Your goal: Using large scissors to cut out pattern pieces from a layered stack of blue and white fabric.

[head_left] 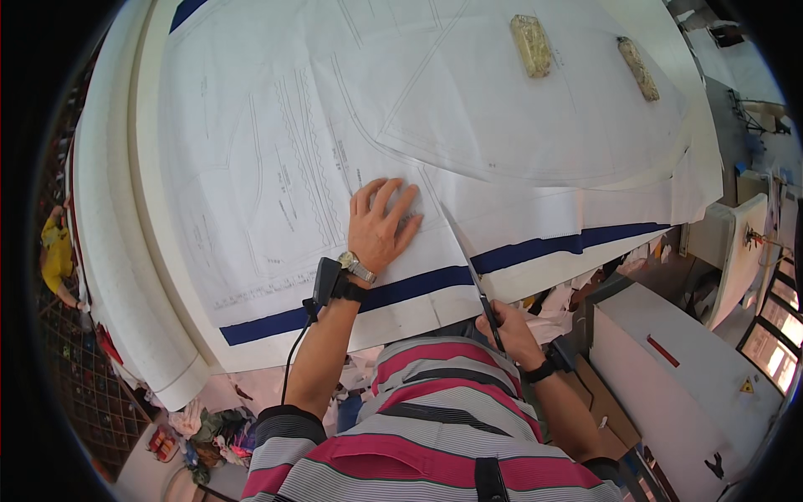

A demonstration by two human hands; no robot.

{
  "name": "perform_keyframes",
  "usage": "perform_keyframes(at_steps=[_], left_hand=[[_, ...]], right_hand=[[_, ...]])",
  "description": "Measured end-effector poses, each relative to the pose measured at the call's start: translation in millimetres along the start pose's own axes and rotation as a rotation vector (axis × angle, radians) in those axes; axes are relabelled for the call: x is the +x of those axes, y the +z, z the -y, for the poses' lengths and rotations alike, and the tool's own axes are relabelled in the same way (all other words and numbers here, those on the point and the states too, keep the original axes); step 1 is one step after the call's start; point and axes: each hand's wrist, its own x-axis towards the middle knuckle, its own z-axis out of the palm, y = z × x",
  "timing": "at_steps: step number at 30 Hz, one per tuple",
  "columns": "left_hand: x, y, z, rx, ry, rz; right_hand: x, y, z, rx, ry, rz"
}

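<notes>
My left hand (381, 230) rests on a large white pattern sheet (242, 201) with printed outlines, fingers apart and pressing it down. In my right hand (514, 335), at the table's near edge, is a pair of long scissors (460, 243). Their blades point away from me over the sheet, right of my left hand, ending near a slit in the paper. Dark blue fabric (401, 290) lies under the paper and shows as a strip along the near side. Two wrapped blocks, one wide (531, 46) and one narrow (639, 69), sit on the sheet at the far right.
A thick white roll (117, 217) lies along the table's left side. Crumpled fabric scraps (217, 439) are heaped below at the left. To the right stand a pale cabinet (694, 351) and a cardboard box (613, 418). A cable runs along my left forearm.
</notes>
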Motion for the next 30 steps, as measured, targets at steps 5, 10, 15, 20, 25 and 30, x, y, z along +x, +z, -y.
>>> perform_keyframes(at_steps=[5,10,15,20,25,30], left_hand=[[2.0,-2.2,-0.6,0.006,0.001,0.008],[1.1,-2.1,-0.3,0.014,-0.003,0.017],[2.1,-2.5,-0.9,0.017,-0.002,0.030],[3.5,-3.8,-0.8,0.021,-0.002,0.037],[2.5,-3.6,-0.7,0.028,-0.005,0.053],[2.2,-2.6,-0.2,0.029,-0.004,0.051]], right_hand=[[3.7,2.0,-6.5,0.089,0.051,0.030],[6.0,6.3,-2.5,0.050,0.019,0.002],[14.1,10.8,5.6,0.053,-0.027,-0.021],[17.5,10.8,5.4,0.062,-0.005,-0.003],[17.1,12.8,11.4,0.073,0.055,-0.003],[26.2,17.4,9.9,0.006,-0.041,-0.049]])
